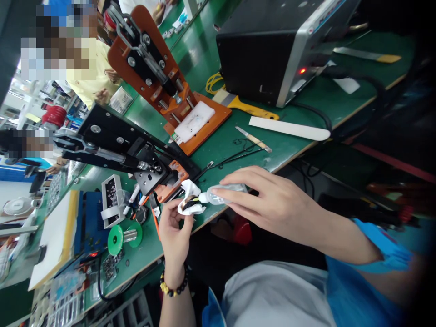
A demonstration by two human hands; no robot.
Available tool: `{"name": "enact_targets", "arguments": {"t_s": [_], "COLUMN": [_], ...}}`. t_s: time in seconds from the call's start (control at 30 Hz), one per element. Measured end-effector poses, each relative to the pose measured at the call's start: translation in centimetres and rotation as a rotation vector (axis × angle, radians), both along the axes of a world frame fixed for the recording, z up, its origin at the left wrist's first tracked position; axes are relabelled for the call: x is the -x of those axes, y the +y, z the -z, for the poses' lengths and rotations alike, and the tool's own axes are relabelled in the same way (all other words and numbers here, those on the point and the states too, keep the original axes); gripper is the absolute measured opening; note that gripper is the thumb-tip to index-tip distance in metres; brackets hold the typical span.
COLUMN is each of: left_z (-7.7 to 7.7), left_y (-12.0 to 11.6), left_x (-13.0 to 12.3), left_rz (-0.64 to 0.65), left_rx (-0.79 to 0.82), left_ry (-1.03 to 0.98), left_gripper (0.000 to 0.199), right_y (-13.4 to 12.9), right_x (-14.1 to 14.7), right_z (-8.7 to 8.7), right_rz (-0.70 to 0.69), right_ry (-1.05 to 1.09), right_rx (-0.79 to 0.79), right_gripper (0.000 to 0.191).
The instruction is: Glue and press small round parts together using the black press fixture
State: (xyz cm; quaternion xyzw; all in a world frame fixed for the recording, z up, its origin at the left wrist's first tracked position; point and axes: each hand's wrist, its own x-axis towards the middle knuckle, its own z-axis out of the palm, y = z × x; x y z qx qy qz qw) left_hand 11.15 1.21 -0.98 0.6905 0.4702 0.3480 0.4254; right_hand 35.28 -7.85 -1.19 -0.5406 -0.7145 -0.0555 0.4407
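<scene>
My left hand (177,231) is closed around a white cloth or tissue (191,210), which wraps a small dark part (189,202) with a brownish edge. What exactly the part is, I cannot make out. From the right, my right hand (272,200) grips a clear squeeze bottle (218,194), tipped on its side. Its thin nozzle points at the dark part and reaches its edge; whether liquid comes out does not show. Both hands are in front of the table's near edge, close to a black toggle press (146,177) with an orange base.
An orange toggle press (160,72) stands behind, beside a black powered box (259,59). A yellow-handled brush (252,108), a white strip (289,128) and a small knife (254,138) lie on the green table. Solder spool (116,240) sits left. Other people work across the table.
</scene>
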Motion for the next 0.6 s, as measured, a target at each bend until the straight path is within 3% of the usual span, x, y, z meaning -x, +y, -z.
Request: {"name": "enact_targets", "arguments": {"t_s": [0.6], "left_z": [-0.02], "left_y": [0.07], "left_x": [-0.1], "left_rz": [0.013], "left_rx": [-0.022], "left_ry": [-0.028], "left_gripper": [0.03], "right_y": [0.05], "right_x": [-0.04], "right_z": [-0.01], "right_rz": [0.003], "right_ry": [0.001], "right_rx": [-0.01], "right_gripper": [0.033]}}
